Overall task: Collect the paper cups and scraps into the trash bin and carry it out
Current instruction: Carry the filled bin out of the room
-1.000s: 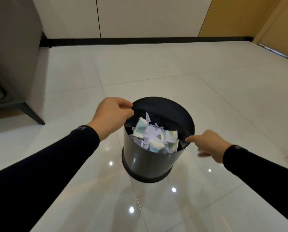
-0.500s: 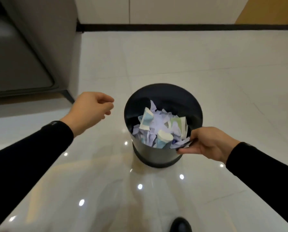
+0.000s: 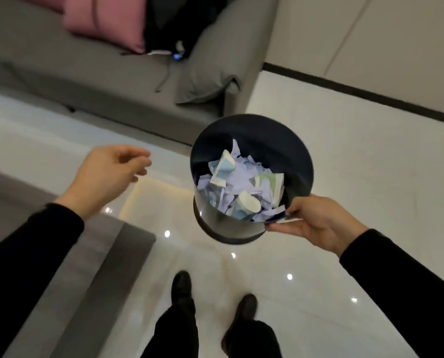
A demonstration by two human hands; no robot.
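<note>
Head view. I see the right hand pinching the near rim of the trash bin, thumb over the edge and fingers under the outer wall. The bin hangs tilted from this grip, above the glossy tiled floor. Inside lie crushed paper cups among pale violet scraps, filling the lower part. The left hand is well apart from the bin, to its left, with its fingers loosely curled round nothing. Two dark shoes stand below. Beyond is a grey sofa with a pink cushion.
</note>
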